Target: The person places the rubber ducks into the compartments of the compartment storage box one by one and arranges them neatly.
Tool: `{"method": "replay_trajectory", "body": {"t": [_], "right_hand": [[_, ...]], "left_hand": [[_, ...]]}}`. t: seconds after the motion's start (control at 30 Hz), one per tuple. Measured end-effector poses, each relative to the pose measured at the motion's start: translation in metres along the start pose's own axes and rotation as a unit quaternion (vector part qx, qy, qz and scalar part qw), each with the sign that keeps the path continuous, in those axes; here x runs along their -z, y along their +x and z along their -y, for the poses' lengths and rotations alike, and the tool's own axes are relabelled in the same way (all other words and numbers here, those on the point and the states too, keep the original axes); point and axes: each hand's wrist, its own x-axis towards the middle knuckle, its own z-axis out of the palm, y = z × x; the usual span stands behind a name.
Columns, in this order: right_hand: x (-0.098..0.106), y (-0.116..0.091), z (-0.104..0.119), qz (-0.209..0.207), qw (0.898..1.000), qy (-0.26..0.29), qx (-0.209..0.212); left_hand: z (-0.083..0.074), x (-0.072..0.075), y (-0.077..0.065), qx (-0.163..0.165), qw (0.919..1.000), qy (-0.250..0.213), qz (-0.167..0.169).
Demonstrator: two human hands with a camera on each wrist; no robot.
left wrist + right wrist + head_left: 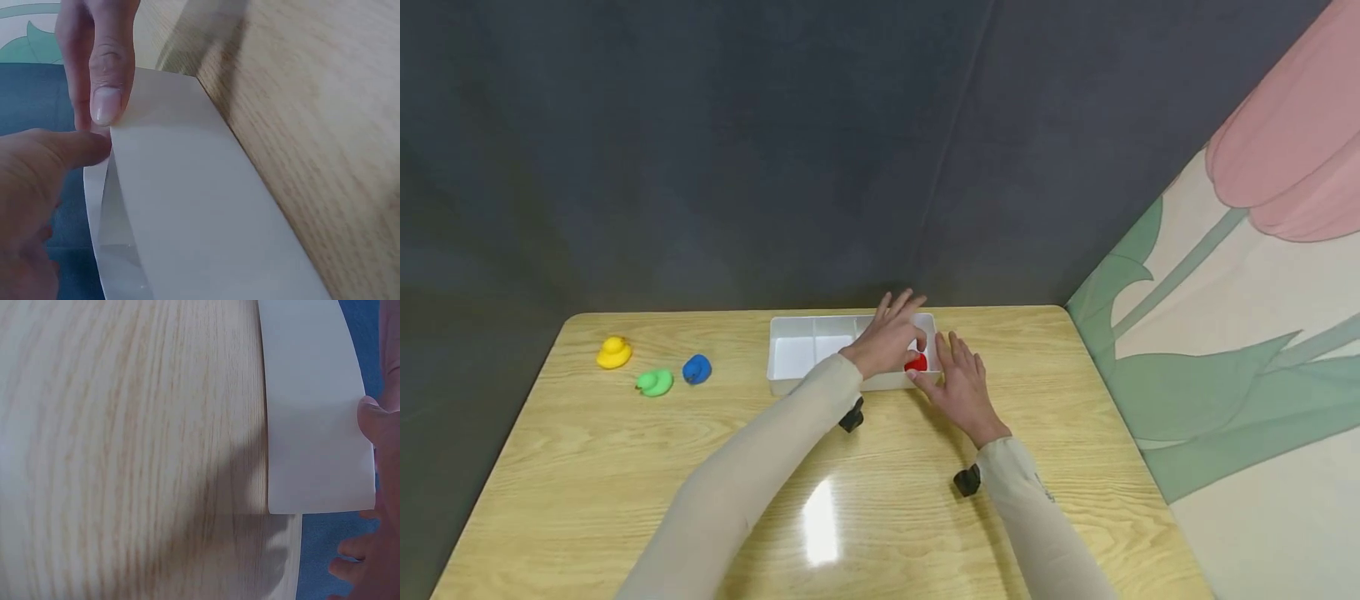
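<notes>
A white divided tray (793, 354) lies near the table's far edge. My left hand (886, 342) reaches over it, index finger and thumb curled at a small red toy (916, 363) in the right-end compartment; its other fingers are spread. The hand partly hides the toy, so its shape is unclear. In the left wrist view, the left thumb (87, 147) crosses the tray's rim near the other hand's thumb (106, 103). My right hand (962, 392) rests at the tray's right front corner, thumb on the front rim, fingers extended past the end wall.
Left of the tray on the wooden table (625, 467) sit a yellow rubber duck (614, 352), a green rubber duck (654, 382) and a blue rubber duck (697, 369). A dark curtain (737, 158) hangs behind the table, and a flower-patterned cloth (1210, 400) borders its right side.
</notes>
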Motion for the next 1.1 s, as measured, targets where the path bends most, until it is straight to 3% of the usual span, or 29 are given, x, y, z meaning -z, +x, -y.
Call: {"method": "replay_trajectory", "body": {"t": [0.23, 0.77, 1.1], "right_hand": [[0.002, 0.0, 0.002, -0.003, 1.0, -0.003, 0.001], [0.001, 0.0, 0.003, -0.003, 1.0, -0.007, -0.002], [0.003, -0.001, 0.002, 0.0, 1.0, -0.007, -0.005]], "left_hand": [[-0.005, -0.002, 0.009, -0.001, 0.9988, 0.015, 0.046], [0.001, -0.017, 0.017, 0.065, 0.9959, 0.056, 0.029], [-0.003, -0.02, 0.023, 0.076, 0.9954, 0.052, 0.024]]}}
